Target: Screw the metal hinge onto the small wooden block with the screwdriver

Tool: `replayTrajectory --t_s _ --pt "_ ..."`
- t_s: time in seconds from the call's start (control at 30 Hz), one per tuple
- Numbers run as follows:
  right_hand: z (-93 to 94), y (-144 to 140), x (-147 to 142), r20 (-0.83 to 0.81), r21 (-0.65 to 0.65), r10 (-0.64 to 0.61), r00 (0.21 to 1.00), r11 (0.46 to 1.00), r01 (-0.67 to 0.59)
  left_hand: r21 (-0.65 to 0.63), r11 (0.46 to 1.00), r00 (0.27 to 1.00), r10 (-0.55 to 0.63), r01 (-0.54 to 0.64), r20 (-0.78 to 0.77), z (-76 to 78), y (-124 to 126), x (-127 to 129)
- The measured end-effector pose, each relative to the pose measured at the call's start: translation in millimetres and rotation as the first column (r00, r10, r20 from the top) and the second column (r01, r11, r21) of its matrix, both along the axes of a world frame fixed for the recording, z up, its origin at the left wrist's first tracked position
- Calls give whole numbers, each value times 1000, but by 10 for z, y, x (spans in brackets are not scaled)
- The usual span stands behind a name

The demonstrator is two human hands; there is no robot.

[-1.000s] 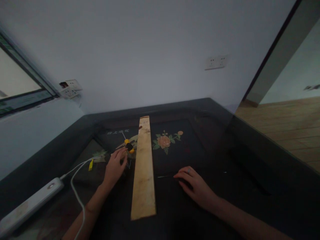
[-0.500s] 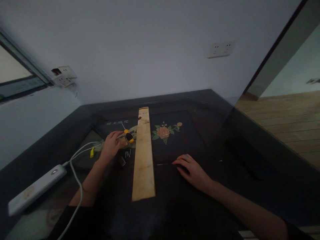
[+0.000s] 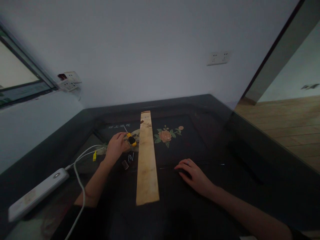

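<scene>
My left hand is at a screwdriver with a yellow and black handle. Its fingers are bent and apart, the fingertips at the yellow collar; whether they press on it I cannot make out. The metal shaft points away from me. Just right of the screwdriver a long, pale wooden board lies lengthwise on the dark table. Several screws and a small clear rectangular piece lie below the left hand. Right of the board my right hand rests on the tabletop, fingers loosely curved and apart, holding nothing.
A white power strip lies at the left, its white cable looping past my left forearm. A yellow tag sits beside the cable. Wall sockets are behind the table, and a window is at the left.
My left hand has moved slightly right, closer to the screwdriver. The whole view has shifted a little; the board, screws and right hand keep their places on the table.
</scene>
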State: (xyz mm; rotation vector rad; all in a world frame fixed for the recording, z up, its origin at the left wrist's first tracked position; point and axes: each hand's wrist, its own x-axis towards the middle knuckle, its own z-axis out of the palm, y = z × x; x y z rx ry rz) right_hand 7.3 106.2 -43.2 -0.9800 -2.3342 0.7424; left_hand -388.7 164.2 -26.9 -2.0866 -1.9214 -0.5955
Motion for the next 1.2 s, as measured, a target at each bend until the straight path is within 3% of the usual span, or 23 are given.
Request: replayTrajectory --t_s 0.13,0.3,0.47,0.67,0.73,0.83,0.9,1.0,1.1,1.2 --pt "6 5 2 -5 -7 -3 1000 1000 3 -144 988 981 -72 46 -178 62 266 -166" --pt "-12 25 24 -18 -3 6 1000 1000 -6 -338 925 947 -250 172 -201 119 541 -217" --pt "-12 44 51 -23 -4 26 999 1000 -26 -344 927 943 -239 150 -232 151 604 -246" --pt "-13 43 55 -13 -23 35 999 999 -35 -251 968 962 -95 29 -255 344 417 -385" --pt "-27 47 53 -21 -29 32 999 999 -33 -219 976 983 -47 6 -179 404 326 -427" --pt "-42 55 53 -20 -34 33 999 999 -34 -265 964 992 23 10 120 419 205 -434" --pt "-46 58 58 -20 -31 31 999 999 -32 -284 958 927 63 48 370 387 145 -400" --pt "-45 57 62 -21 -19 29 999 999 -29 -129 988 744 27 80 668 345 91 -325" --pt "-38 56 57 -21 -30 28 999 999 -28 6 999 640 -28 37 768 362 70 -285" --pt "-28 57 52 -20 -35 28 999 999 -29 -8 1000 696 -13 27 718 388 68 -308"
